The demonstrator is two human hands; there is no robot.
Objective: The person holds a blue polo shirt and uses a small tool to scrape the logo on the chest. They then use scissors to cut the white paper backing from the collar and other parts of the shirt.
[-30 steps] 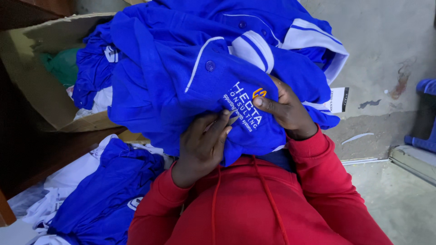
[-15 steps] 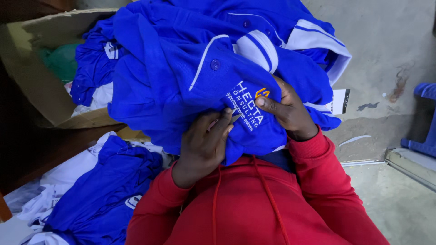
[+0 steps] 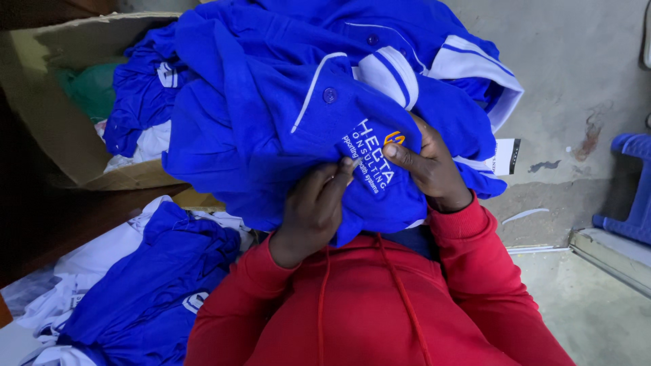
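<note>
sleeves: red hoodie (image 3: 380, 312) at bottom of frame, both arms reaching up from it, drawstrings hanging down the chest.
left hand: (image 3: 313, 210) fingers curled, tips pinching the fabric just beside the embroidered chest patch; closed on the blue polo shirt (image 3: 285, 129).
right hand: (image 3: 424, 163) thumb lying over the patch edge, fingers tucked behind the cloth; gripping the same shirt from the other side.
shirt: held up in front of the chest, stretched between both hands, button placket and white-striped collar (image 3: 390, 74) above the patch.
lower left: second pile of blue shirts (image 3: 149, 285) on white cloth, well apart from the hands.
behind: more blue shirts spilling from a cardboard box (image 3: 54, 115), upper left.
far right: concrete floor (image 3: 576, 74), blue plastic stool (image 3: 634, 190) at the edge.
</note>
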